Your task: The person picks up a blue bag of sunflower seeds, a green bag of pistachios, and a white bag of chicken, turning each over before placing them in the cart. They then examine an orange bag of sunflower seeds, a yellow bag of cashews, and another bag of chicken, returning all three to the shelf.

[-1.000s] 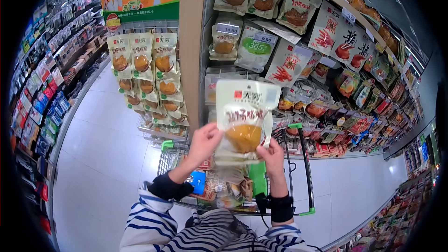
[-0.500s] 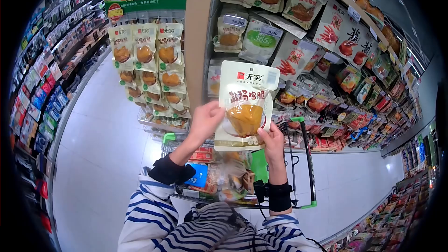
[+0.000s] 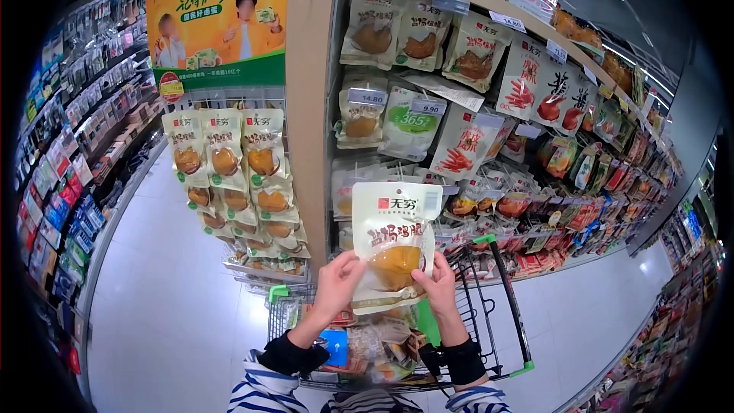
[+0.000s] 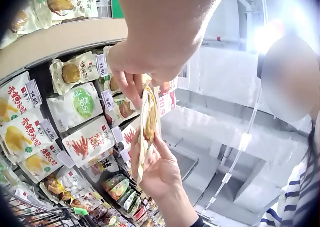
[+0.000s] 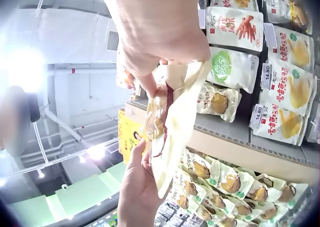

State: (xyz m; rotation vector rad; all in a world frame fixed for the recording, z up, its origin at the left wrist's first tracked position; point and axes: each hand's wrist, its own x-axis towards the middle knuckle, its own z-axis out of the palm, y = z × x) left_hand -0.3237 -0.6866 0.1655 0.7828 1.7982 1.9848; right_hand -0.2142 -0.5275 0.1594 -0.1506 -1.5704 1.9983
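Observation:
A cream snack pouch (image 3: 396,214) with a golden-brown piece of meat showing through its window is held upright in front of the body, printed side facing me. My left hand (image 3: 339,287) pinches its left edge. My right hand (image 3: 440,291) grips the lower right edge, with its thumb on the front. Edge-on in the left wrist view, the pouch (image 4: 148,114) runs between the left hand (image 4: 135,72) above and the right hand (image 4: 160,174) below. In the right wrist view, the bulging pouch (image 5: 182,122) lies between both hands.
Below the hands stands a shopping cart (image 3: 489,321) with green corners, loaded with several packages. Shelves of similar pouches (image 3: 375,27) fill the front and right. Hanging pouches (image 3: 225,160) line the rack at left, under an orange poster (image 3: 218,15). Another shelf (image 3: 69,160) borders the left aisle.
The head view has tilted up, so shelves, cart and pouch sit lower in it and more of the poster shows. Both hands still hold the pouch.

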